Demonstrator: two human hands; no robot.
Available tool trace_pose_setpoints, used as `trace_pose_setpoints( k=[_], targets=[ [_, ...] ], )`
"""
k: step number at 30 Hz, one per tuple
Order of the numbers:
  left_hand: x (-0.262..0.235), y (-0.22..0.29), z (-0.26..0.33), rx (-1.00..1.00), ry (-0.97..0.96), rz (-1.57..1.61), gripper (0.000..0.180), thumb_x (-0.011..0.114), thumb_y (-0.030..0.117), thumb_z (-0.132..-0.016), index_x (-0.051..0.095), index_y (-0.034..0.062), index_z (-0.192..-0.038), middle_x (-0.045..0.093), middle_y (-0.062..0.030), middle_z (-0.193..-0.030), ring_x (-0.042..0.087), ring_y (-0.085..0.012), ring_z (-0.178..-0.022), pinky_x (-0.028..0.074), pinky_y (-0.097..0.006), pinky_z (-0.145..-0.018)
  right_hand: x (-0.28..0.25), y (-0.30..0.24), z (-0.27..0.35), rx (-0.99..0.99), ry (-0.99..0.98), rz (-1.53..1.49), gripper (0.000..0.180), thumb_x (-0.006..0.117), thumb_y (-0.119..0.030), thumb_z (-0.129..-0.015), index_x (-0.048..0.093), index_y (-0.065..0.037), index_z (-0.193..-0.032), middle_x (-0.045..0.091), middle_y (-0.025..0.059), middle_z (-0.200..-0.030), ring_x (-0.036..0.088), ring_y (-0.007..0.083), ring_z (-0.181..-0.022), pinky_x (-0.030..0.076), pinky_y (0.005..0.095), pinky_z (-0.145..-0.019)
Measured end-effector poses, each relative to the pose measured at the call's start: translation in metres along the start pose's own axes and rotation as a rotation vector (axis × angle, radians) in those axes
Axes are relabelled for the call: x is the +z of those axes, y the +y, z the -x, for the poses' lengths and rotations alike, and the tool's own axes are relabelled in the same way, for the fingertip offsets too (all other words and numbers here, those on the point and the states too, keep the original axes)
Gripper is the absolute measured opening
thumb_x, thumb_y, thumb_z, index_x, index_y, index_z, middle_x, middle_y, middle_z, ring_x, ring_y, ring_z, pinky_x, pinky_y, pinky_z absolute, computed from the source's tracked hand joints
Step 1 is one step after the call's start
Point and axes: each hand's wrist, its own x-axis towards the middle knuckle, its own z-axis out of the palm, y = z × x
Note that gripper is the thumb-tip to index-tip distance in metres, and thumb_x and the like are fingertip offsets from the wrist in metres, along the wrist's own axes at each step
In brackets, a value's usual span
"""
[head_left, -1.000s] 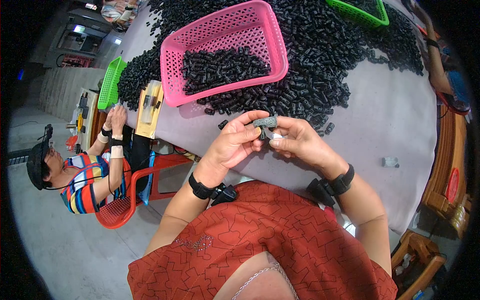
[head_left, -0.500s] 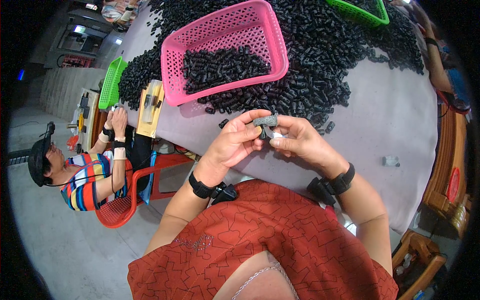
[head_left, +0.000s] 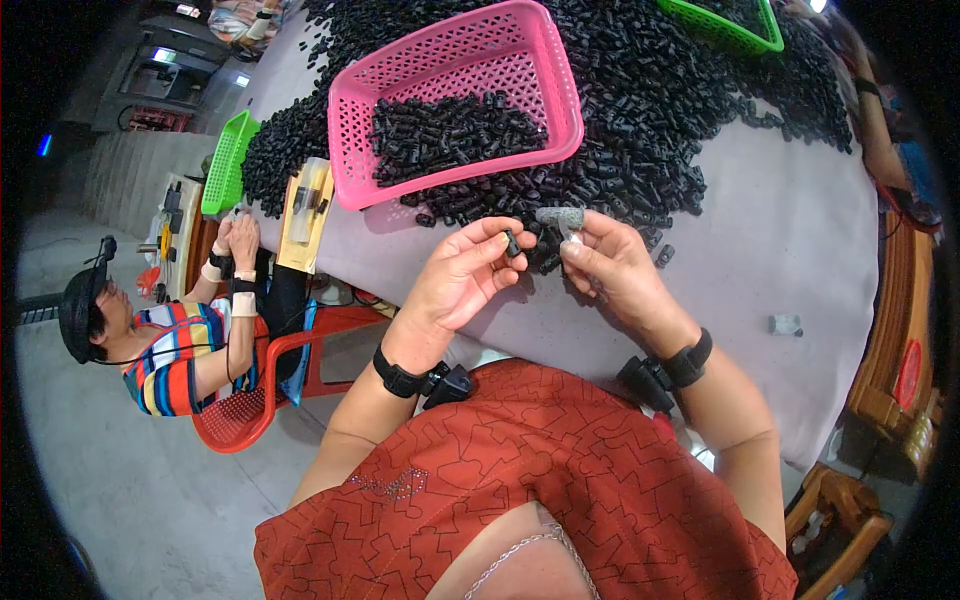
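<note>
My left hand point(head_left: 466, 277) pinches a small black plastic piece point(head_left: 511, 243) between thumb and fingertips, just above the grey table point(head_left: 790, 230). My right hand point(head_left: 612, 262), with a grey fabric cot on one finger point(head_left: 561, 216), is held close beside it; whether it holds a part I cannot tell. Both hands hover at the near edge of a big heap of small black plastic pieces point(head_left: 640, 90). A pink perforated basket point(head_left: 455, 95) partly filled with such pieces stands just beyond my hands.
A green basket point(head_left: 725, 25) sits at the far side of the heap, another green basket point(head_left: 226, 160) at the table's left end. A person in a striped shirt point(head_left: 170, 350) sits on a red chair at the left. Another person's arm point(head_left: 880, 120) reaches in at right.
My two hands, held together around a part before, have drawn slightly apart; the left now holds the black piece on its own.
</note>
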Motion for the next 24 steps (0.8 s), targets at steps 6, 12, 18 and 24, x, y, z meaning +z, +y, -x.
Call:
trace_pose_setpoints(
  k=[6, 12, 18, 24],
  targets=[
    [-0.006, 0.002, -0.003, 0.003, -0.097, 0.039, 0.029, 0.061, 0.013, -0.094, 0.057, 0.0008, -0.120, 0.065, -0.0095, -0.101, 0.062, -0.0130, -0.080, 0.053, -0.024, -0.070, 0.000, -0.002, 0.000, 0.014, -0.023, 0.020, 0.024, 0.061, -0.016, -0.094, 0.059, -0.003, -0.114, 0.052, -0.0052, -0.070, 0.042, 0.0022, -0.053, 0.031, 0.0179, -0.045],
    [-0.001, 0.005, -0.005, 0.022, -0.072, -0.033, 0.036, 0.062, 0.011, -0.093, 0.055, 0.0011, -0.127, 0.065, -0.0114, -0.107, 0.063, -0.0140, -0.084, 0.056, -0.024, -0.073, -0.001, -0.002, 0.000, 0.028, -0.012, 0.029, 0.021, 0.061, -0.017, -0.094, 0.059, -0.004, -0.110, 0.051, -0.0058, -0.069, 0.043, 0.0020, -0.053, 0.032, 0.0178, -0.046],
    [0.003, 0.042, -0.012, 0.257, -0.040, -0.184, 0.030, 0.059, 0.005, -0.093, 0.058, 0.0001, -0.123, 0.066, -0.0112, -0.107, 0.068, -0.0160, -0.086, 0.059, -0.027, -0.076, 0.000, -0.004, 0.000, 0.046, -0.018, 0.046, 0.020, 0.060, -0.017, -0.094, 0.059, -0.004, -0.110, 0.050, -0.0062, -0.068, 0.043, 0.0017, -0.054, 0.032, 0.0177, -0.046],
    [0.016, 0.090, -0.033, 0.683, 0.247, -0.580, 0.048, 0.061, 0.003, -0.092, 0.046, -0.0007, -0.137, 0.053, -0.0176, -0.132, 0.068, -0.0264, -0.099, 0.058, -0.027, -0.071, 0.000, -0.002, 0.002, 0.083, -0.022, 0.019, 0.035, 0.057, -0.011, -0.095, 0.054, -0.001, -0.128, 0.048, -0.0052, -0.071, 0.040, 0.0034, -0.054, 0.033, 0.0184, -0.048]
  ],
)
